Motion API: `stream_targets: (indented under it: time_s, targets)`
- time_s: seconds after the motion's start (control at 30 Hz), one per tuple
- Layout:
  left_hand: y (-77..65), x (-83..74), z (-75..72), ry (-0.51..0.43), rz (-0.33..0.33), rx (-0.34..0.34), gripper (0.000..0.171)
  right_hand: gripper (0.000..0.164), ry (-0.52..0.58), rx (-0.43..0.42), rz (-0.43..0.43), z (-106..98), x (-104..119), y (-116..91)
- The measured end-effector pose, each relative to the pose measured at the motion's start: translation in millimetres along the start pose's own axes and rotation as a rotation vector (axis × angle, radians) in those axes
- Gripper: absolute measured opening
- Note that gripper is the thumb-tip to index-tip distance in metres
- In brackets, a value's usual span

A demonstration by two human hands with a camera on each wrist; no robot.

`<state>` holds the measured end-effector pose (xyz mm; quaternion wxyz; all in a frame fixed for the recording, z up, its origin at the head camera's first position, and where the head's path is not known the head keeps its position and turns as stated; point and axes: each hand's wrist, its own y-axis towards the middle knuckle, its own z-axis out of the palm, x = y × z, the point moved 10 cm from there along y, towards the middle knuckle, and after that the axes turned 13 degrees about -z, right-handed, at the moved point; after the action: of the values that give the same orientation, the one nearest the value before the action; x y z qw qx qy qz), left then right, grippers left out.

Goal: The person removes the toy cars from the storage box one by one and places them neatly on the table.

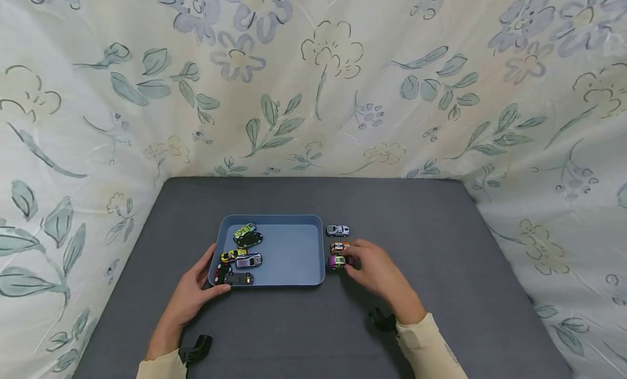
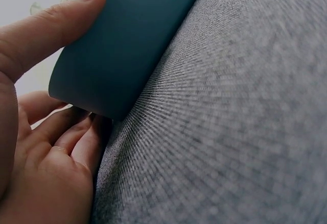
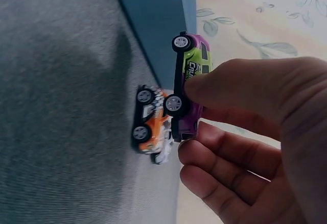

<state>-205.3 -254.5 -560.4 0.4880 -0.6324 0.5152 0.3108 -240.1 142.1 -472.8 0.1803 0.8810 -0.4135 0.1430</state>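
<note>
One blue tray sits on one grey table. Six toy cars are counted inside it, all grouped toward the tray's left side. Three more are counted beyond its right wall: one white car, one orange car and one purple-and-green car. Two hands are present. The right hand pinches the purple-and-green car between thumb and fingers, near the orange car. The left hand grips the tray's near left corner, thumb against the near wall.
</note>
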Motion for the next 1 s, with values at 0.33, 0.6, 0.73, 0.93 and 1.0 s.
stream_targets:
  time_s: [0.33,0.6,0.73,0.93,1.0]
  targets:
    - [0.8,-4.9,-3.1,-0.005,-0.01,0.013,0.113,0.021,0.015,0.039,0.038,13,-10,-2]
    - [-0.1,-10.0,-5.1,-0.005,-0.01,0.021,0.113,0.023,0.021,0.056,0.056,19,-14,-5]
    - [-2.1,-10.1,-3.9,-0.006,-0.002,0.023,0.113,0.022,0.023,0.049,0.053,21,-15,-7]
    - [-3.4,-7.2,-2.7,0.002,0.004,0.018,0.113,0.022,0.018,0.046,0.052,25,-17,-9]
    - [-4.2,-7.0,-2.4,-0.003,0.007,0.015,0.112,0.022,0.018,0.047,0.051,26,-17,-10]
